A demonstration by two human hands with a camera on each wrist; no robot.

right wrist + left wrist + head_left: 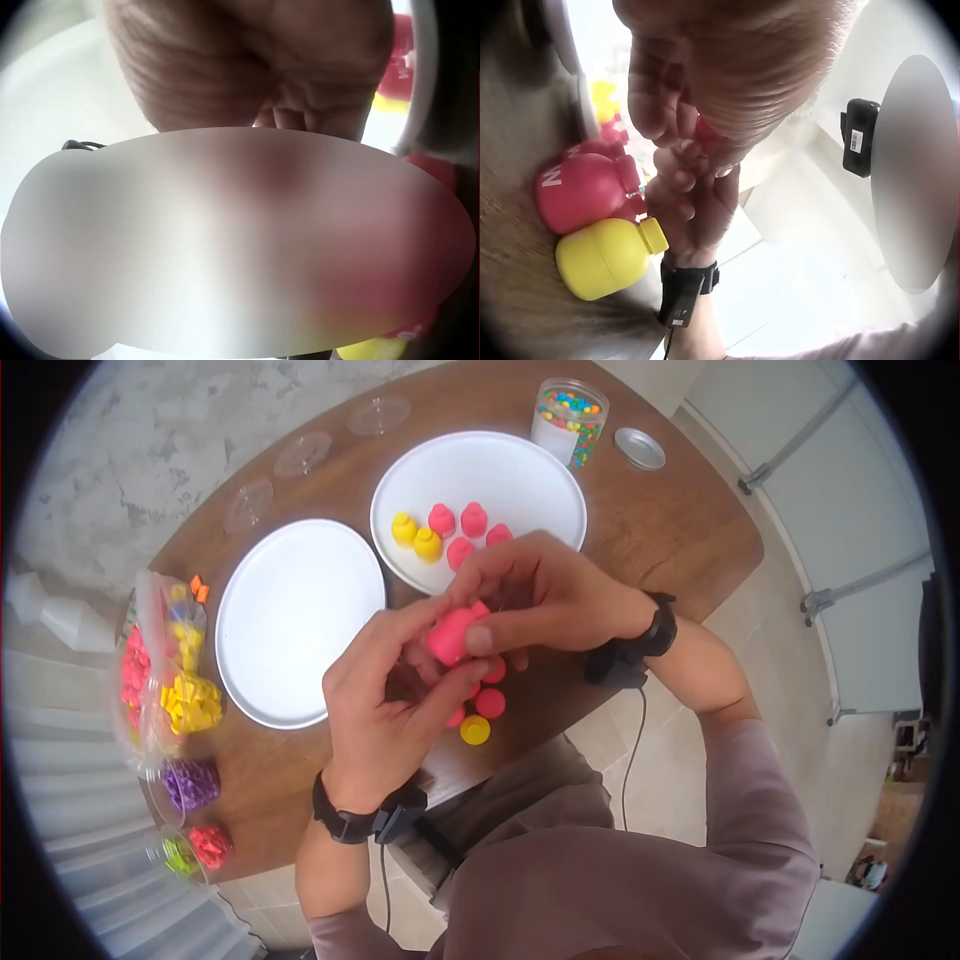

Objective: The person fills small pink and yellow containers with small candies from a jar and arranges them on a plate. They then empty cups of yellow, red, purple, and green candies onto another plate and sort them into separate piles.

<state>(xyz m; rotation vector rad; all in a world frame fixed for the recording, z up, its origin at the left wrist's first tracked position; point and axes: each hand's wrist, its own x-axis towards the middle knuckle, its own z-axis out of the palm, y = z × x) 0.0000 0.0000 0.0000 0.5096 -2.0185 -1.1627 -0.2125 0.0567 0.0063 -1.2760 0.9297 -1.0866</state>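
Observation:
Over the table's near edge, a small pink bottle (450, 638) is held between both hands. My left hand (365, 685) grips its body, thumb along the near side. My right hand (550, 595) pinches the end towards the right, the thumb pressed on the pink surface; fingers hide much of that end. Just beneath the hands stand several pink bottles (490, 703) and one yellow bottle (475, 730). The left wrist view shows a capped yellow bottle (604, 259) beside a pink bottle (581, 195) with a white letter. A blurred patch covers much of the right wrist view.
A round white tray (540, 470) bears several pink and yellow bottles; another white tray (300, 620) lies left of it. Behind stand a jar of coloured candies (570, 420) and its lid (640, 448). Bags of coloured pieces (190, 702) line the left edge, with clear discs (303, 454) farther back.

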